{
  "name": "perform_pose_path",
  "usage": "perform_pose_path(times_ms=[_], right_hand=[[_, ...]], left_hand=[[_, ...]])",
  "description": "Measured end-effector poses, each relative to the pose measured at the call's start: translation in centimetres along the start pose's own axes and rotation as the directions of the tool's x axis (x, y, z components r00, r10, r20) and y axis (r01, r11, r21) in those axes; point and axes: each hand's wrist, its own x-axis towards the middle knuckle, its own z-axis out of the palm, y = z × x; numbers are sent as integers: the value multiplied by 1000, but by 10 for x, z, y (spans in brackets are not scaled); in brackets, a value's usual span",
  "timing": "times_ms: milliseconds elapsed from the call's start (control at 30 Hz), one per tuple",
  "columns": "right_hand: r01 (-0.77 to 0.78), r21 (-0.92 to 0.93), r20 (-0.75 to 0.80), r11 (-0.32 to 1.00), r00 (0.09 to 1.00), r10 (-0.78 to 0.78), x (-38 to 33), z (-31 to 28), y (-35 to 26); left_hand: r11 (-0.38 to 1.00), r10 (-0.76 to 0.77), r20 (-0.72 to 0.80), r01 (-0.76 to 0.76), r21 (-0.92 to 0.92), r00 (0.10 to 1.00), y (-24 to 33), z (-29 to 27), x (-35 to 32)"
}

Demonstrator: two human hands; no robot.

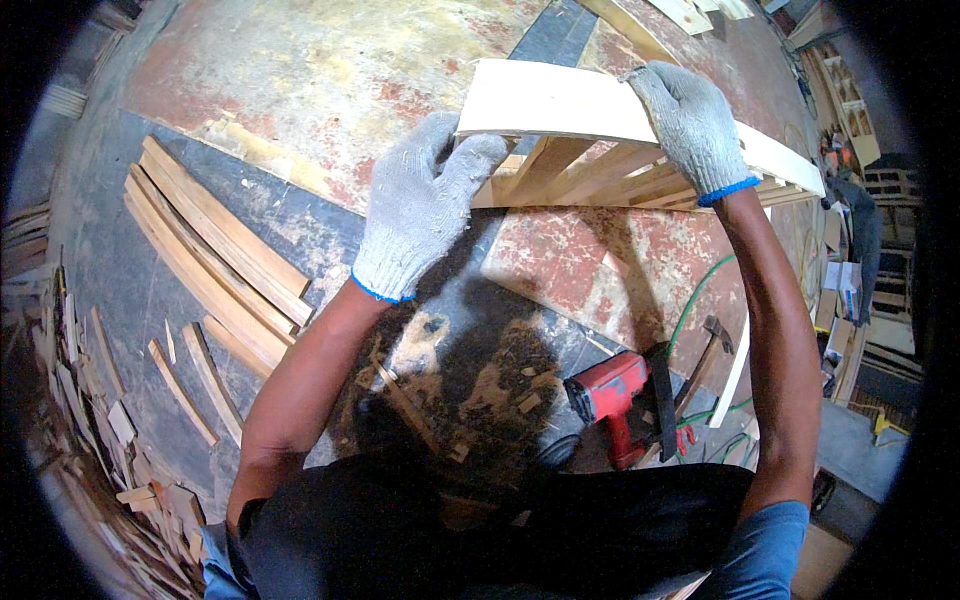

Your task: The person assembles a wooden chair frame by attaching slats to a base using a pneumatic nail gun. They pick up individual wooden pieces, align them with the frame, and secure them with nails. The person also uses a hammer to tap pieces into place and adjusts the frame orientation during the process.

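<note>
Framework of slatted wood point(545, 168) spans the upper centre to upper right, its long axis running rightward and slightly down past the gloved right hand point(690, 125), with a broad pale board point(560, 100) forming its upper left part. We see the gloved left hand point(425, 195) clasping the board's left end, thumb at its lower corner, while the right is curled over the board's right edge, nearer the framework's far end. In the lower right we note a red nail gun point(615, 385), well apart from both hands, and a hammer point(703, 367) near it.
</note>
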Motion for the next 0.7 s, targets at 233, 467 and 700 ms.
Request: perform_pose_path(times_ms=[233,467,700], right_hand=[[-41,-28,33,999,999,42,-1,-2,-3],[4,-18,26,1000,1000,-3,-2,0,-4],[-103,16,65,995,993,102,-3,-2,-3]], left_hand=[[990,-34,35,29,138,999,4,-6,2],[964,250,-86,-256,-66,964,-15,-1,9],[975,217,152,-221,10,964,-13,-20,14]])
